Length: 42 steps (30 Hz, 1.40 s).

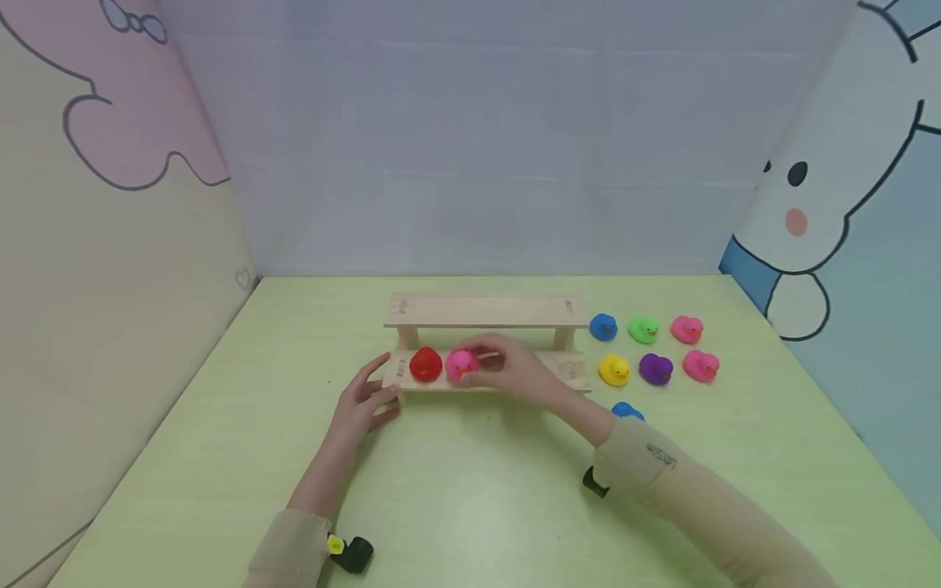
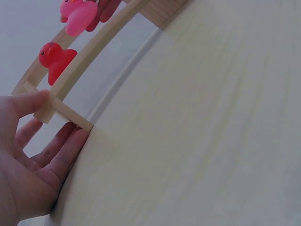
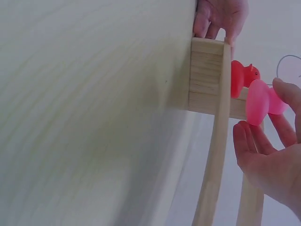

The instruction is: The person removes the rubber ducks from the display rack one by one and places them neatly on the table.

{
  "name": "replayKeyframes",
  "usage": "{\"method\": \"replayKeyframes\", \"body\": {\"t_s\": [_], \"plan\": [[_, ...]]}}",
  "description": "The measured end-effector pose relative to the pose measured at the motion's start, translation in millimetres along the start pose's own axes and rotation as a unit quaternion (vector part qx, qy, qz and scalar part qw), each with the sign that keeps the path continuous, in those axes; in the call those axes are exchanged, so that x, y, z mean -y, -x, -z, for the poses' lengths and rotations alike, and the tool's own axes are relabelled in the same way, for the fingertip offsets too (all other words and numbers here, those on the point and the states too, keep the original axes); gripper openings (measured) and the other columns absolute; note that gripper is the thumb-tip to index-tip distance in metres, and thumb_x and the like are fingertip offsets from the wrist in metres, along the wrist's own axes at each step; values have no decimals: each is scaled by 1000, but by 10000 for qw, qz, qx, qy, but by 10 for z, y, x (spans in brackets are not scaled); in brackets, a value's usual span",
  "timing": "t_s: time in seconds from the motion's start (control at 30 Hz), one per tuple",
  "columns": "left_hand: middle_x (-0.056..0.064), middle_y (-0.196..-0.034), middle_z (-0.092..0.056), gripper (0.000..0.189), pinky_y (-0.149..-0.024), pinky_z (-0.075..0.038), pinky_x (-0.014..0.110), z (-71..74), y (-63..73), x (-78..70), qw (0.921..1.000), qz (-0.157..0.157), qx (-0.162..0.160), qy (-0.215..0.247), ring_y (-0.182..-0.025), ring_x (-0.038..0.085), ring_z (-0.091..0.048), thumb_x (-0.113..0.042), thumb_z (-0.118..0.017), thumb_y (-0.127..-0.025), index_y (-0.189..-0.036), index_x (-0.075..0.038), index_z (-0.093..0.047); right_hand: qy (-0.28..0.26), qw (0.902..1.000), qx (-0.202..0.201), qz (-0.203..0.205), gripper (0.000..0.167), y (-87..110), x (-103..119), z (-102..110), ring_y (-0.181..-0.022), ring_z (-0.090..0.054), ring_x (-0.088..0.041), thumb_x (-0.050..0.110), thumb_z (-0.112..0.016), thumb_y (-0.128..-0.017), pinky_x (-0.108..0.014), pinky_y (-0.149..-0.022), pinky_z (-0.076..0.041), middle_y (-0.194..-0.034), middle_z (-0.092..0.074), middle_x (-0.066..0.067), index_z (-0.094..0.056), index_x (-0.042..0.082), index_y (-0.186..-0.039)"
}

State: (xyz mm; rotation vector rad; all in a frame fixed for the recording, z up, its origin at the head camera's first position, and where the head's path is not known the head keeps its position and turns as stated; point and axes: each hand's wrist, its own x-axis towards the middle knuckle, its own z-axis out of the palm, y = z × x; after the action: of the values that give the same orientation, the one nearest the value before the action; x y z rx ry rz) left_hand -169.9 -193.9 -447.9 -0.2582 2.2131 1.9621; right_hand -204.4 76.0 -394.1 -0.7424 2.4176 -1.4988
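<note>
A two-step wooden shelf point(image 1: 485, 310) stands on the table. On the left part of its lower step sits a red rubber duck point(image 1: 425, 365). Just right of that, my right hand point(image 1: 515, 371) holds a pink rubber duck point(image 1: 461, 365) between thumb and fingers. In the right wrist view the pink duck point(image 3: 258, 103) is close beside the red one; whether its base touches the board is hard to tell. My left hand point(image 1: 360, 406) grips the left end of the lower step. In the left wrist view its thumb lies on the board's end and its fingers are at the leg point(image 2: 73, 114).
Right of the shelf, several more ducks stand in rows: blue point(image 1: 604, 327), green point(image 1: 644, 330), pink point(image 1: 687, 329), yellow point(image 1: 613, 370), purple point(image 1: 656, 369) and another pink point(image 1: 702, 366). A blue duck point(image 1: 627, 411) is partly hidden by my right forearm. Wall panels border the table.
</note>
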Motion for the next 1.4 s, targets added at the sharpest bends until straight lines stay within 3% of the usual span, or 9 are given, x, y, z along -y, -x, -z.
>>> {"method": "replayKeyframes", "body": {"t_s": [0.13,0.43,0.8,1.0,1.23,1.4], "plan": [[16,-139,-53,59,-98,-56,39,11,2,0,10000,-23,5,14,-109,18,-64,-22,-60,-99,-151,-36,-37,28,10000,-55,-74,40,54,106,32,-115,-64,-20,24,-77,-86,-32,-96,-58,-125,-66,2,-66,23,-125],[15,-135,-56,59,-96,-58,37,3,25,-2,10000,-56,-38,-61,-106,17,-67,-25,-61,-98,-151,-36,-37,-142,9996,-227,-87,37,201,230,103,-117,-61,-22,25,-75,-88,-35,-98,-57,-126,-64,3,-66,26,-124],[13,-134,-56,59,-97,-57,38,3,21,15,10000,-88,4,-26,-106,17,-66,-26,-61,-98,-151,-37,-36,143,9981,-532,272,40,400,201,255,-116,-62,-19,24,-75,-88,-33,-96,-58,-129,-65,3,-65,24,-126],[13,-134,-55,60,-97,-57,38,8,27,9,10000,-82,2,-36,-106,16,-65,-25,-61,-98,-152,-36,-35,314,9962,-784,227,39,566,178,365,-112,-64,-20,25,-75,-88,-38,-95,-58,-128,-66,1,-66,24,-125],[14,-133,-56,59,-97,-57,38,18,18,8,9999,-103,-33,-42,-105,16,-66,-26,-61,-98,-151,-37,-37,380,9944,-969,174,39,772,103,526,-111,-62,-16,26,-74,-89,-28,-93,-57,-128,-63,6,-63,29,-126],[14,-133,-56,59,-96,-57,36,7,3,21,10000,-63,-30,-46,-107,16,-65,-25,-62,-98,-151,-36,-37,465,9922,-1122,297,42,931,28,670,-111,-61,-9,21,-73,-90,-25,-92,-57,-133,-61,2,-62,24,-130]]}}
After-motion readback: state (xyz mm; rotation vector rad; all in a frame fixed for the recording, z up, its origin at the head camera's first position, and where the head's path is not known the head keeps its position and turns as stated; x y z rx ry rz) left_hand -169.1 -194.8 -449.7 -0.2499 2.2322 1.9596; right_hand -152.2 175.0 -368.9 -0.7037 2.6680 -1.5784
